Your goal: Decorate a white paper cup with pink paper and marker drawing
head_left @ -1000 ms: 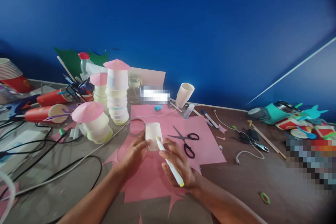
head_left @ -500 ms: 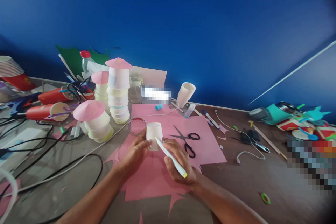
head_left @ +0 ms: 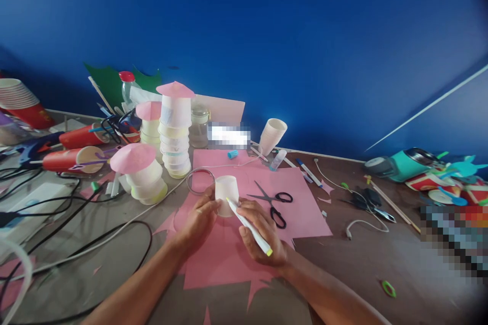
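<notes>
Two hands work close together over the pink paper that lies toward the near edge of the bench. The left hand curls about the left side of a small white cup, which stands upside down on the paper, thumb and fingers pressed to its wall. The right hand pinches a white marker with a yellow-green end cap. The marker's long axis slants from that cap, low and to the right, up and leftward to its tip, which meets the lower right of the cup's wall. The cup thus sits just ahead and left of the right hand, between both hands, with the left hand already on it.

Just beyond the right hand, black-handled scissors lie open on the paper. Left of the cup a wire loop rests at the paper's edge. Farther toward the far edge of the bench stand stacks of white cups with pink paper caps, a tilted stack of plain cups and a red-capped bottle. At the right edge lies a teal device. Black cables trail over the left side.

No writing can be read; two patches are blurred out.
</notes>
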A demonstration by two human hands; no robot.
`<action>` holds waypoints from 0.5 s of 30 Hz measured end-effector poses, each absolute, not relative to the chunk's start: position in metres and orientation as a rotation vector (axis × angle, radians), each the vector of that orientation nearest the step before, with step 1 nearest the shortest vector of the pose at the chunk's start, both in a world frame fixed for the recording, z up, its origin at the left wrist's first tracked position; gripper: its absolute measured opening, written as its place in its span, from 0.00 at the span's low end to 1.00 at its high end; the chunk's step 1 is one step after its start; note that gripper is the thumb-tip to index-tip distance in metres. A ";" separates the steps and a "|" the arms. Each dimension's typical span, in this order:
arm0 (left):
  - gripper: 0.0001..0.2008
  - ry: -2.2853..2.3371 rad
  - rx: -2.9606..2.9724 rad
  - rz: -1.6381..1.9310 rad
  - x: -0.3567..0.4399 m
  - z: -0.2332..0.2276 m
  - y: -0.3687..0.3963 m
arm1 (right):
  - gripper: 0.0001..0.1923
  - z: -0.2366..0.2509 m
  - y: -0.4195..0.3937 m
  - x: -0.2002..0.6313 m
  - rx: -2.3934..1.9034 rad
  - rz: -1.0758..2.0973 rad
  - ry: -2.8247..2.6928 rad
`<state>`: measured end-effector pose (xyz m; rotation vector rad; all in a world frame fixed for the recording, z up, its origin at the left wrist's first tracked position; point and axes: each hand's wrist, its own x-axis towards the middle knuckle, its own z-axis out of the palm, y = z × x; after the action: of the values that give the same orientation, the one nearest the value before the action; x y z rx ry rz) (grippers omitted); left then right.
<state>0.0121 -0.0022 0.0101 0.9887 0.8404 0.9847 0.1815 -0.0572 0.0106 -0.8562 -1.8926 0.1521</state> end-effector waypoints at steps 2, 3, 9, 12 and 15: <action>0.26 0.778 0.904 0.983 0.013 0.011 -0.002 | 0.20 0.011 -0.057 0.181 -0.846 0.160 -1.892; 0.27 0.753 0.869 0.990 0.013 0.011 -0.002 | 0.20 0.011 -0.056 0.181 -0.840 0.170 -1.889; 0.24 0.723 0.875 0.994 0.013 0.013 -0.004 | 0.19 0.017 -0.056 0.180 -0.775 0.248 -1.896; 0.22 0.722 0.893 0.995 0.012 0.014 -0.006 | 0.17 0.021 -0.057 0.182 -0.776 0.252 -1.913; 0.22 0.726 0.893 0.991 0.011 0.013 -0.006 | 0.18 0.024 -0.058 0.184 -0.802 0.230 -1.913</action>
<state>0.0114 -0.0062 0.0131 0.8927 0.7259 0.9912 0.1837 -0.0577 0.0237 -0.8017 -1.9128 0.2296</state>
